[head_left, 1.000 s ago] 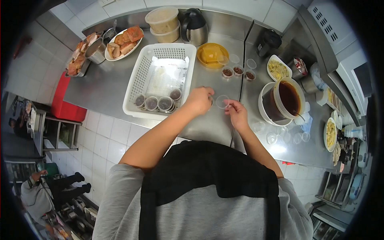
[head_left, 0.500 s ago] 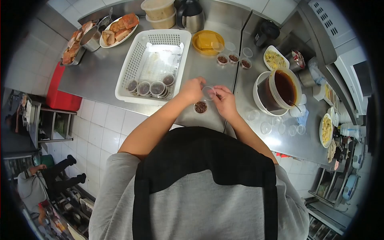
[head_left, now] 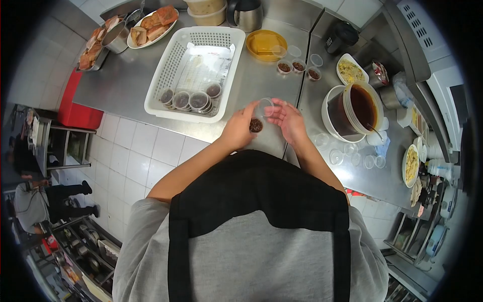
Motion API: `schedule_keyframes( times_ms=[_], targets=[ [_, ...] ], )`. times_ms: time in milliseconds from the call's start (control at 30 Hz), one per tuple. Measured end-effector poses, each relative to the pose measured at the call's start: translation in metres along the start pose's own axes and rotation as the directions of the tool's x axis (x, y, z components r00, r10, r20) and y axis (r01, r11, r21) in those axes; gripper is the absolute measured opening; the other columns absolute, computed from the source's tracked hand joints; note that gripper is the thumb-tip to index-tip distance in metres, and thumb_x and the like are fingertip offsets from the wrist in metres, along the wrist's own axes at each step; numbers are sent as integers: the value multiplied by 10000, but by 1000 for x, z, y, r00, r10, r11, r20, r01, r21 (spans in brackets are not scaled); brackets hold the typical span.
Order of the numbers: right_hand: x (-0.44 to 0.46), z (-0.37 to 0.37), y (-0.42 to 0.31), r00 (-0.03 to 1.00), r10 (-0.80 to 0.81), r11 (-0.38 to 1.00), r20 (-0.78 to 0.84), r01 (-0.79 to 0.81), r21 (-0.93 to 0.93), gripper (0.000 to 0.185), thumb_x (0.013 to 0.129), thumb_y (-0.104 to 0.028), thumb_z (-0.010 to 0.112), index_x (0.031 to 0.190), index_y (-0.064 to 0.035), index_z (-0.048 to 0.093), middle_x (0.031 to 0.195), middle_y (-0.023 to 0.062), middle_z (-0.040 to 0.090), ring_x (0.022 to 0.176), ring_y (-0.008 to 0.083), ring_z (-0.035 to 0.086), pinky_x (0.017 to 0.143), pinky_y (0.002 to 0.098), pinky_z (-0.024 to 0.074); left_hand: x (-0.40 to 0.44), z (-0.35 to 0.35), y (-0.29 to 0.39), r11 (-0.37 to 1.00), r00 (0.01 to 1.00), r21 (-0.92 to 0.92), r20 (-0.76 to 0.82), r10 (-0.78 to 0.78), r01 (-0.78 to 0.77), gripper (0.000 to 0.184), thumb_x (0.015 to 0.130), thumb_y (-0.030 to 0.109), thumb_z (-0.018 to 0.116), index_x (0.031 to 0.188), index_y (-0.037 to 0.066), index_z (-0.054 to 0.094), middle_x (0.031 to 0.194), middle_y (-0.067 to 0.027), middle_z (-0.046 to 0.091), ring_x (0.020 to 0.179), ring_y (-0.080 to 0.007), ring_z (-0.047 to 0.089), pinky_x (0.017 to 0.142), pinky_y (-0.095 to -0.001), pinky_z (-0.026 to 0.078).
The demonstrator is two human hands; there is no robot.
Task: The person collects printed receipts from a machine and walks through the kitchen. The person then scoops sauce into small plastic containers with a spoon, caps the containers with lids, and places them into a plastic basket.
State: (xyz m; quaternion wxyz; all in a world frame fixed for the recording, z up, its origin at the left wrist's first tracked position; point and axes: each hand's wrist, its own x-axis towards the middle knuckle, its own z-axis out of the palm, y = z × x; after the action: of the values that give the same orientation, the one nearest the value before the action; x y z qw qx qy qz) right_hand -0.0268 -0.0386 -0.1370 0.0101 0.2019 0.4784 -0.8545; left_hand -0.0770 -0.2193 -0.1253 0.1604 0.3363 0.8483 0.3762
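A small clear plastic cup (head_left: 256,125) with dark reddish-brown flakes in it stands near the counter's front edge. My left hand (head_left: 236,130) curls around its left side. Just beyond the cup is a round transparent lid (head_left: 265,106), tilted up. My right hand (head_left: 291,123) has its curled fingers at the lid's right edge; the exact contact is hard to make out. Left of my hands, a white plastic basket (head_left: 153,103) holds several closed cups (head_left: 199,101) of dark contents.
Three filled cups (head_left: 298,66) with lids open stand beyond, near a yellow dish (head_left: 274,36). On the right are a tub of dark red sauce (head_left: 363,105) and several clear lids or cups (head_left: 336,157). Another person (head_left: 31,204) is at the far left.
My left hand has come down from the lid to the cup's side. My right hand's pinch has loosened, and the lid sits slightly farther from me. The view has shifted slightly.
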Motion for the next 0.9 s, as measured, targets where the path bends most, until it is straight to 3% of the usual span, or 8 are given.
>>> schedule_keyframes(
  times_ms=[67,100,167,367,467,567,667,900],
  targets=[
    [3,-11,5,992,-71,995,108,78,-55,220,905,-155,500,1014,-7,620,917,71,616,835,157,575,769,293,471,10,2,-3,999,999,-34,-42,24,-26,860,580,-6,730,1324,99,312,1035,-164,577,978,-360,536,843,-424,446],
    [2,-10,5,964,-224,923,141,257,-286,188,878,-127,530,992,-15,630,923,72,608,834,158,577,753,288,475,14,2,-2,999,998,-42,-49,28,-30,858,582,-6,730,1324,99,311,1032,-161,578,970,-356,541,840,-420,448],
    [-2,-5,9,835,-459,544,303,534,-647,142,824,-69,591,948,-31,648,936,73,592,831,161,580,722,277,483,19,4,-1,998,998,-58,-58,36,-39,856,586,-5,729,1324,99,308,1025,-155,581,953,-349,552,835,-412,452],
    [-5,0,17,848,-455,448,272,482,-753,235,709,39,662,926,-50,649,952,78,572,760,167,599,628,258,500,23,1,-4,926,995,-363,11,-104,101,649,635,40,734,1217,96,452,943,-124,605,826,-217,602,707,-299,496],
    [-5,4,10,912,-391,532,123,333,-778,224,714,15,674,928,-34,633,915,75,581,708,153,601,622,266,514,37,10,-17,949,978,-249,-35,-207,192,384,663,81,721,1016,67,570,838,-95,623,753,-207,614,678,-301,497],
    [19,-16,18,997,-79,852,-14,60,-520,198,712,4,684,896,-13,614,846,74,607,666,135,604,576,262,524,52,7,-10,975,975,-30,26,-219,220,217,663,131,725,838,61,616,778,-83,641,716,-224,624,663,-318,497],
    [25,-12,0,998,36,707,49,9,-707,185,723,4,674,885,16,586,760,63,581,644,122,578,526,244,515,79,0,4,920,942,364,233,-241,146,220,624,165,746,791,76,635,804,-94,657,754,-255,631,674,-343,498],
    [33,0,-10,994,86,558,64,5,-830,146,732,-18,660,856,12,589,742,64,591,607,118,573,505,250,512,104,4,0,871,919,491,351,-177,-20,218,593,187,746,754,87,636,774,-110,655,775,-289,631,705,-371,500]
  ],
)
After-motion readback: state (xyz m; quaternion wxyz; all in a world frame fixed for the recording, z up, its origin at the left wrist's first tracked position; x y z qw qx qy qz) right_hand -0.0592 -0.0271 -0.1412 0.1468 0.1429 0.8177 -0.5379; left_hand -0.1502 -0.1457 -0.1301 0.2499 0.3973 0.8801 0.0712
